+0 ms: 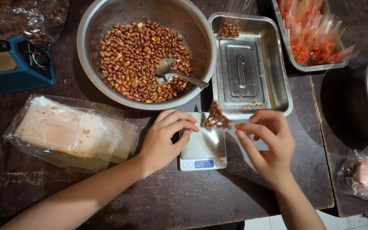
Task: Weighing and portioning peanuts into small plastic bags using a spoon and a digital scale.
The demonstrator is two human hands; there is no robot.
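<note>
Peanuts (216, 117) in a clear bag (228, 123) hang above the scale (203, 149), pinched by both the left hand (165, 138) and right hand (267, 142).

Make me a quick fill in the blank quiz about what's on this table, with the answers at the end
1. The spoon lies in the round bowl of ____.
2. Both hands, left and right, hold a small clear bag of peanuts over the ____.
3. The blue machine sits at the ____ edge of the view.
4. The tray right of the bowl is ____ in shape.

Missing words: peanuts; scale; left; rectangular
</note>
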